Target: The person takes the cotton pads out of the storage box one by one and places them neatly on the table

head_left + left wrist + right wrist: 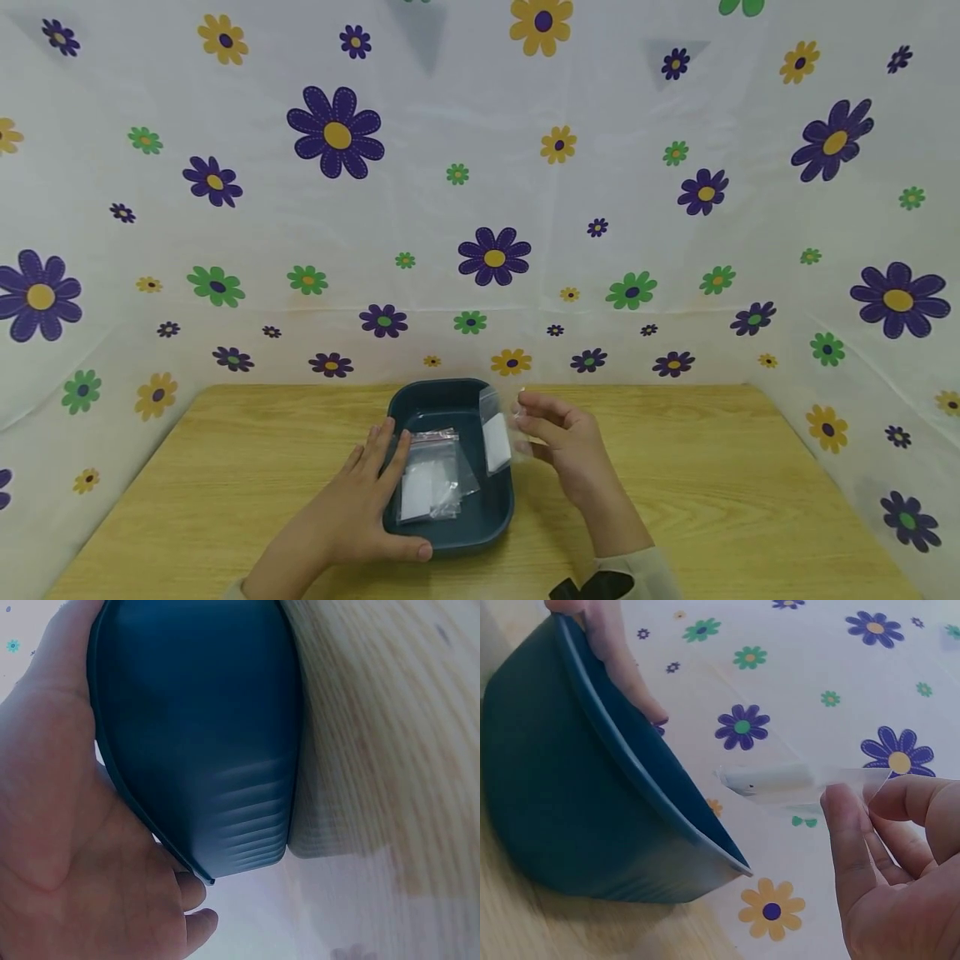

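The right hand (577,450) pinched a small, flat, clear plastic zip bag with a white insert (497,442) between thumb and fingers, gripping it by its clear end. The white part reached out leftward from those fingertips, at the right side of a deep, dark teal, rounded rectangular plastic tub (497,510). The right wrist view showed the pinched bag raised, with its far end near the rim.

The left hand (360,508) rested on the tub's left rim, its fingers straight and spread apart, the thumb stretched well away from them along the near edge. Between the left fingers and thumb and just to their right, inside the tub, lay an overlapping pile of clear plastic bags with white contents (429,483).

Below both hands spread a light yellow-brown wood-grain tabletop (712,500). Beyond the fingertips hung a white cloth printed with purple, yellow and green flowers (420,217). Behind the right fingers, a black band (600,586) lay against a pale sleeve (654,575).
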`<state>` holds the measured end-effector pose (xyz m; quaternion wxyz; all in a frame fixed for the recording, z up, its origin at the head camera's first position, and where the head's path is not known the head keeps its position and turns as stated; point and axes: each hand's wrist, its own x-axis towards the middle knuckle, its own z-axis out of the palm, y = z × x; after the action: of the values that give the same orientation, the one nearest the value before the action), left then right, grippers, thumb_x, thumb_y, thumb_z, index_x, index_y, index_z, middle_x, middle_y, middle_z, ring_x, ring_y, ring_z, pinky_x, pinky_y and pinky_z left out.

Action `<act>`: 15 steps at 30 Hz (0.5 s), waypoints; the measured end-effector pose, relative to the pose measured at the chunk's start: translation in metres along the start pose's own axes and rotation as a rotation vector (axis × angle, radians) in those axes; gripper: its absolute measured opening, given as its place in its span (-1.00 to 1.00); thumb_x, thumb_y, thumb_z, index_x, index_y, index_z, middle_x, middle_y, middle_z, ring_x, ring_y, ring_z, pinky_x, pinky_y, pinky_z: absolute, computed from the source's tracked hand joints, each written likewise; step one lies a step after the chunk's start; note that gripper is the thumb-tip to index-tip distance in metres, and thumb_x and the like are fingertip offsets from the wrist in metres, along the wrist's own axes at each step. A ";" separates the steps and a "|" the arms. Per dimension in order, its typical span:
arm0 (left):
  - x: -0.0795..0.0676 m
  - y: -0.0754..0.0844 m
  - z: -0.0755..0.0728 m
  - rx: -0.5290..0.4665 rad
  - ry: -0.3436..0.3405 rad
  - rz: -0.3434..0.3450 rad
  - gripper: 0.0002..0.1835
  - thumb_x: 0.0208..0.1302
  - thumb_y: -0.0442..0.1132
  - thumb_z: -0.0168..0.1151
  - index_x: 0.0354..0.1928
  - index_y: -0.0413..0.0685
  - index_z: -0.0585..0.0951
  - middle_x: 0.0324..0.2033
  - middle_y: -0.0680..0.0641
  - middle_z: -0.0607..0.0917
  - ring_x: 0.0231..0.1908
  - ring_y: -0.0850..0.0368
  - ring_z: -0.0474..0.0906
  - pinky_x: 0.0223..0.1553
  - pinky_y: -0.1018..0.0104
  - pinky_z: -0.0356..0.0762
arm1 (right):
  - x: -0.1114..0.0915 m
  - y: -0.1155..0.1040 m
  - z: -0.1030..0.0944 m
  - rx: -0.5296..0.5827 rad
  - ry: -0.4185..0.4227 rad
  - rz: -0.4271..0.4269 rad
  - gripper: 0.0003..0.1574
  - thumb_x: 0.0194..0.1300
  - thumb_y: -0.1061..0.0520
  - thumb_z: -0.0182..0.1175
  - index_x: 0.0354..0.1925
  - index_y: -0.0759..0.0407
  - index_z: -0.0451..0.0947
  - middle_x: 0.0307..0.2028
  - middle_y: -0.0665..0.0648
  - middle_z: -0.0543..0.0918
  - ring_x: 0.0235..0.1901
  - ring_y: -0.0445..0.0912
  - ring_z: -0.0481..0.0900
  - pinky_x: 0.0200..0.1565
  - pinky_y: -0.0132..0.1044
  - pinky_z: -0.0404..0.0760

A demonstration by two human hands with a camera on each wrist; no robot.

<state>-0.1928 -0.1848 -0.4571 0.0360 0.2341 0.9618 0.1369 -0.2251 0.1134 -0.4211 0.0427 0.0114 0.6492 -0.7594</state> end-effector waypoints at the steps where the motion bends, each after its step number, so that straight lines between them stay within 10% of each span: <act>1: 0.000 0.000 0.000 0.003 -0.002 0.000 0.48 -0.20 0.74 0.10 0.60 -0.07 -0.14 0.56 -0.31 -0.25 0.54 -0.30 -0.29 0.45 -0.31 -0.06 | 0.000 -0.001 -0.001 0.008 0.005 0.001 -0.60 0.26 0.24 0.36 0.09 0.17 0.65 0.03 0.17 0.69 -0.03 0.01 0.65 -0.10 -0.21 0.71; 15: -0.001 0.004 -0.002 -0.012 -0.017 -0.003 0.47 -0.17 0.70 0.15 0.60 -0.06 -0.15 0.56 -0.31 -0.25 0.54 -0.31 -0.30 0.44 -0.34 -0.08 | 0.002 -0.004 -0.016 0.053 0.030 -0.008 -0.55 0.27 0.21 0.36 0.13 0.22 0.60 0.04 0.16 0.68 0.01 -0.05 0.65 -0.08 -0.22 0.70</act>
<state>-0.1906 -0.1822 -0.4537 0.0459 0.2336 0.9610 0.1408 -0.2284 0.1299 -0.4194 0.0296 0.0216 0.6295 -0.7761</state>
